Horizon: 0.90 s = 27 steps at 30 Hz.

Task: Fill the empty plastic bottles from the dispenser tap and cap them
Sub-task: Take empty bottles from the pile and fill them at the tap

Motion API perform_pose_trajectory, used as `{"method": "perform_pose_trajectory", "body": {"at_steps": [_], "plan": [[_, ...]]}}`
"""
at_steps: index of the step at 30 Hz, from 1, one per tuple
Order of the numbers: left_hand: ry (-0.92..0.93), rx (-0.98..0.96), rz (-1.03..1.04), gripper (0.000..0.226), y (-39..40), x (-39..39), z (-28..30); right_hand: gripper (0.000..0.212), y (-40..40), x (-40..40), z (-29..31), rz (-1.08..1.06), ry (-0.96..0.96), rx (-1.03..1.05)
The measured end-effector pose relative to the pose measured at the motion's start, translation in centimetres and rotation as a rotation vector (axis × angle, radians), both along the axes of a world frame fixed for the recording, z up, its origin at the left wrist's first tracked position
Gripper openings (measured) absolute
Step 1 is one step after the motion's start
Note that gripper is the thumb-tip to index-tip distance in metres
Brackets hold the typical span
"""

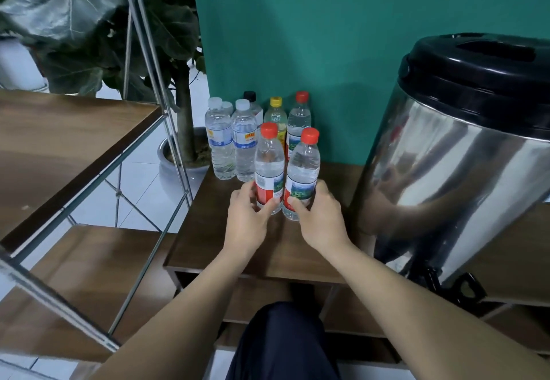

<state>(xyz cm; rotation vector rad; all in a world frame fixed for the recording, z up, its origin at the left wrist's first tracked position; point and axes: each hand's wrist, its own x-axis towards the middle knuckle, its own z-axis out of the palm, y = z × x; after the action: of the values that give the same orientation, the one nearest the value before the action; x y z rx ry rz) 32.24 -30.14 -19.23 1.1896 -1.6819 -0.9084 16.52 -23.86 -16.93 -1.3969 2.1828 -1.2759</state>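
Observation:
Two clear plastic bottles with red caps stand side by side on the brown table (208,248). My left hand (248,219) grips the left bottle (269,165) around its red-and-white label. My right hand (318,216) grips the right bottle (303,168) low on its label. Both bottles are capped and upright. A big steel dispenser (464,171) with a black lid stands to the right, its black tap (464,287) low at the front edge.
Behind the two held bottles stand several more capped bottles (232,141), with white, black, yellow and red caps, against the green wall (327,37). A metal-framed wooden shelf (59,141) is on the left, with a potted plant (181,105) beyond it. My knee (279,341) shows below the table.

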Motion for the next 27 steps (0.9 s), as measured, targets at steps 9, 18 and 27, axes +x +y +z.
{"method": "perform_pose_trajectory", "body": {"at_steps": [9,18,27], "plan": [[0.08,0.029,0.12,0.047,-5.4,-3.3,-1.6,0.041,-5.8,-0.5,-0.7,-0.096,-0.052,-0.034],[0.069,-0.084,0.079,0.01,-6.9,-4.4,-2.3,0.042,-9.1,-1.0,-0.9,-0.145,-0.05,-0.002],[0.015,-0.129,0.087,0.015,-6.8,-4.1,-2.0,0.022,-10.1,-1.7,-0.7,-0.152,-0.163,0.03]]}}
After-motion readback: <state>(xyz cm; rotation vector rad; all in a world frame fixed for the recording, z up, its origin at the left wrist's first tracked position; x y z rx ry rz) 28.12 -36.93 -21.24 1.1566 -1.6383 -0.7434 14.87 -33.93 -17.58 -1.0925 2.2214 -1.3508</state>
